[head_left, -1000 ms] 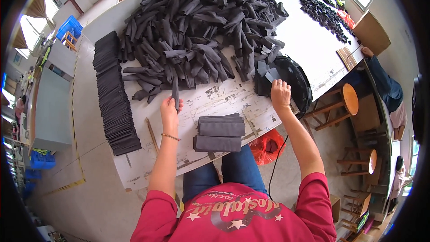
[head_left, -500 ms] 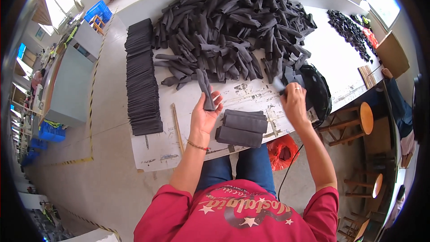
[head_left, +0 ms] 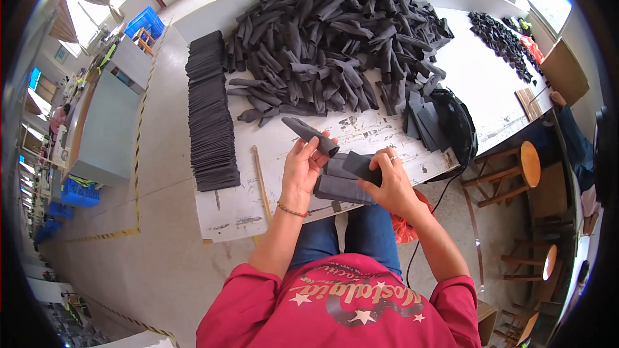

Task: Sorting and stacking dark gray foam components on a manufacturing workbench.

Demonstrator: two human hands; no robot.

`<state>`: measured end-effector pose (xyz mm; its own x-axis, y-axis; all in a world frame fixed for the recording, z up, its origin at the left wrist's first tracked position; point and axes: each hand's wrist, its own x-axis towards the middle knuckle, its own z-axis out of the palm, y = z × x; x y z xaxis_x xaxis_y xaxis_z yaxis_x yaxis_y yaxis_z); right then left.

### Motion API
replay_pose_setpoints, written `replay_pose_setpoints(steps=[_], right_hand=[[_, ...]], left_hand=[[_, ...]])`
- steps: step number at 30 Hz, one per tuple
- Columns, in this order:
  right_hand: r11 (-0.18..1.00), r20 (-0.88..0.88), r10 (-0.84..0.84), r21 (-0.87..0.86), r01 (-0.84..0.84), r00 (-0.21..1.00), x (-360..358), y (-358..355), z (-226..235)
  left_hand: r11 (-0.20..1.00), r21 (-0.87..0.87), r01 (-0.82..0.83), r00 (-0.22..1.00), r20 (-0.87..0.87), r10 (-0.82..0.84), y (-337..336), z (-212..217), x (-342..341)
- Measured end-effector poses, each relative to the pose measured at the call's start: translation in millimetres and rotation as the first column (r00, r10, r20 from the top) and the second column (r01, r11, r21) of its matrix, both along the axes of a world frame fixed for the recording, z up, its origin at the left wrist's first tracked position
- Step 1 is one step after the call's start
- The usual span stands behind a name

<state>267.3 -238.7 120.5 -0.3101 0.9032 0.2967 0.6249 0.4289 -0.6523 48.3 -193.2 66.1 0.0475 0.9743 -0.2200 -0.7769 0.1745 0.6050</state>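
My left hand (head_left: 302, 169) holds a rolled dark grey fabric tube (head_left: 309, 136) just above the white table (head_left: 245, 209). My right hand (head_left: 390, 183) grips a flat dark grey insert piece (head_left: 360, 166) close beside the tube's open end. Under both hands lies a small stack of finished dark pieces (head_left: 342, 188) near the table's front edge. A large heap of the same dark tubes (head_left: 335, 38) covers the middle of the table beyond my hands.
Long flat rows of stacked dark pieces (head_left: 209, 113) run along the table's left side. A wooden stick (head_left: 261, 180) lies left of my hands. A pile of flat inserts (head_left: 422, 122) and a black bag (head_left: 454, 125) sit right. Stools (head_left: 525, 164) stand right; another person's arm (head_left: 570, 132) shows there.
Both hands drew back from the heap and the insert pile toward the front edge. The left now carries a tube, the right an insert, brought together over the small stack.
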Motion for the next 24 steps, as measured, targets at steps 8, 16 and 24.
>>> replay_pose_setpoints(steps=[8,16,24], right_hand=[[1.0,-0.117,0.024,0.02,-0.022,0.993,1,-9,-3],[0.997,-0.225,-0.073,-0.029,0.068,0.972,-7,-11,10],[0.973,-0.116,-0.143,0.165,0.161,0.983,-15,-8,2]], left_hand=[[1.0,-0.002,0.009,0.998,0.065,-0.009,-4,5,8],[1.0,0.002,0.008,0.999,0.036,-0.008,-8,12,13],[0.999,-0.016,0.047,0.998,0.045,-0.046,-16,22,19]])
